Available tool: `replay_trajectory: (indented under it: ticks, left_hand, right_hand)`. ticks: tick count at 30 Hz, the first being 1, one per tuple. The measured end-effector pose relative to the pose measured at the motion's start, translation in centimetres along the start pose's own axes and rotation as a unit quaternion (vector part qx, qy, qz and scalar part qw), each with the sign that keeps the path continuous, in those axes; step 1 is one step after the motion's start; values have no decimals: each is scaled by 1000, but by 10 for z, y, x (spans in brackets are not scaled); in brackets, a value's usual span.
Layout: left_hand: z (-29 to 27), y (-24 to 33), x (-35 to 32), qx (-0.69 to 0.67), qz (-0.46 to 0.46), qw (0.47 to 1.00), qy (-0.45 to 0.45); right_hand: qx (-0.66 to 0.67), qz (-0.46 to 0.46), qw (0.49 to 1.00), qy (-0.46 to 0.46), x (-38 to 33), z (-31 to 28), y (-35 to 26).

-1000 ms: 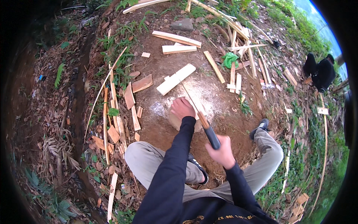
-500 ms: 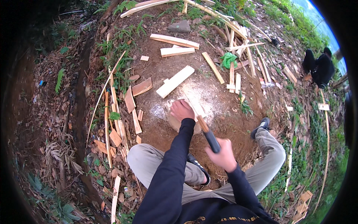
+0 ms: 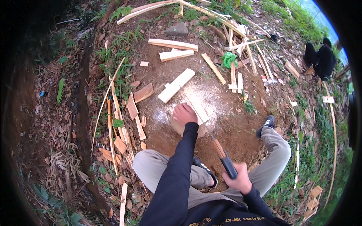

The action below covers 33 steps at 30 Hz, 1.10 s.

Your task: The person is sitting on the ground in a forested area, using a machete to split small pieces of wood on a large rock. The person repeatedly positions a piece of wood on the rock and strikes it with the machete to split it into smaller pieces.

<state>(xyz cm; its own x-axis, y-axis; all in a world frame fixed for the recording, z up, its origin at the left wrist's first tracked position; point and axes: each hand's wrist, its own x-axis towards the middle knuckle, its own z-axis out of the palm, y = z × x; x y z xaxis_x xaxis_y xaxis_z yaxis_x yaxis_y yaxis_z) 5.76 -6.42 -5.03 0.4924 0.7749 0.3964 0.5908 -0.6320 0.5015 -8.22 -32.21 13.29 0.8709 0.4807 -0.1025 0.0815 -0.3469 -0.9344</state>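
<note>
My right hand (image 3: 239, 179) is wrapped round the dark grip of a handsaw (image 3: 222, 156) with a brown section ahead of the grip. Its thin blade reaches forward to a pale piece of wood (image 3: 201, 113), passing beside my left hand. My left hand (image 3: 184, 113) presses down on that wood with fingers bent; its fingertips are partly hidden. Under both is a round wooden stump (image 3: 181, 127) between my legs. Bright sawdust (image 3: 213, 101) lies around the stump. Just beyond my left hand rests a thick pale board (image 3: 176, 85) on the dirt.
Several offcuts (image 3: 144, 92) and long strips (image 3: 115, 132) lie at the left. Farther off are more boards (image 3: 173, 44), a grey stone (image 3: 176, 29), a green plastic bag (image 3: 228, 60) and a heap of sticks (image 3: 245, 43). A person in dark clothes (image 3: 323, 62) is at the far right.
My right hand has drawn the saw back toward me and slightly right, so more of the blade shows. My left hand stays on the wood.
</note>
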Motion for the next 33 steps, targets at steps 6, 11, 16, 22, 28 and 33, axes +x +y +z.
replay_trajectory:
  ticks: [6, 11, 16, 22, 28, 33]
  left_hand:
    - [5, -1, 5, -3, 2, 1000, 7]
    - [5, -9, 3, 13, 8, 1000, 5]
    - [10, -7, 2, 8, 14, 1000, 18]
    - [6, -6, 5, 30, 15, 999, 21]
    - [5, 3, 6, -2, 18, 1000, 14]
    - [0, -4, 4, 1, -3, 1000, -5]
  right_hand:
    - [-11, -33, 999, 13, 71, 27, 7]
    - [24, -11, 1000, 4, 11, 7, -1]
    - [5, -16, 1000, 20, 15, 11, 5]
    - [-25, -18, 999, 32, 40, 23, 2]
    - [-3, -22, 999, 46, 3, 21, 2]
    - [-34, -9, 999, 41, 46, 33, 7]
